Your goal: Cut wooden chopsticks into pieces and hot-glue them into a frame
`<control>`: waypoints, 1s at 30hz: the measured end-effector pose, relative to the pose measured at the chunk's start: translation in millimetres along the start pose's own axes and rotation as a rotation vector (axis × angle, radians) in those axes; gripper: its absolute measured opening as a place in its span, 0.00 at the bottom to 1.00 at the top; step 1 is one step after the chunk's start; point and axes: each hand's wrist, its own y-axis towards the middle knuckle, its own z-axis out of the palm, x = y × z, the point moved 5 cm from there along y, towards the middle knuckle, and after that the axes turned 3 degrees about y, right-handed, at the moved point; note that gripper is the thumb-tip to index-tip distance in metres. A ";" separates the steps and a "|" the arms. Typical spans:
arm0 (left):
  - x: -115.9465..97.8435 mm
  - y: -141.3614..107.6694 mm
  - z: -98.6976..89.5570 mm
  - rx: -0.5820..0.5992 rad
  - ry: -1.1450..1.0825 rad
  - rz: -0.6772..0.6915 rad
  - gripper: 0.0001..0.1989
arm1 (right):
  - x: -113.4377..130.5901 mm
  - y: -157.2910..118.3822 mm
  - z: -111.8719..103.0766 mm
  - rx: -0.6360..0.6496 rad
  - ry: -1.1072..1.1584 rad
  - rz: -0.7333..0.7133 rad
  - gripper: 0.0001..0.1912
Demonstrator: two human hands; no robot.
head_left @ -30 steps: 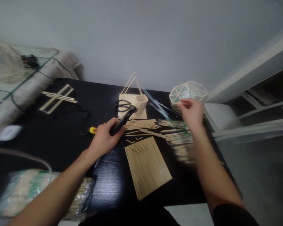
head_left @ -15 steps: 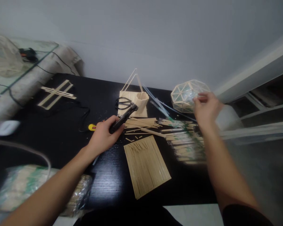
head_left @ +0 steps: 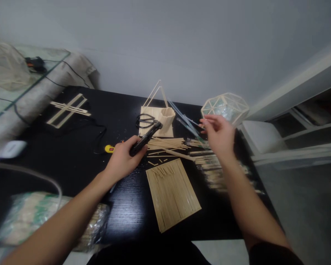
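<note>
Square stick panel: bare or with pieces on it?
Not bare: several short stick pieces lie grouped near the far edge of the square stick panel.

Dim light casts pale glare on the black tabletop [head_left: 124, 215]; edges blur.

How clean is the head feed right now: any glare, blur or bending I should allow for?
Head view: lighting looks dim, with bright glare on the black table; the wrapped sticks below the right hand are smeared; the stick panel reads fairly clearly. Toward the head view's edges, things look soft and stretched, like the plastic bag.
</note>
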 end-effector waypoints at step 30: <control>-0.3 -0.9 -3.0 -0.082 -0.187 -0.100 0.19 | -29.8 -124.7 72.2 0.563 0.804 0.578 0.19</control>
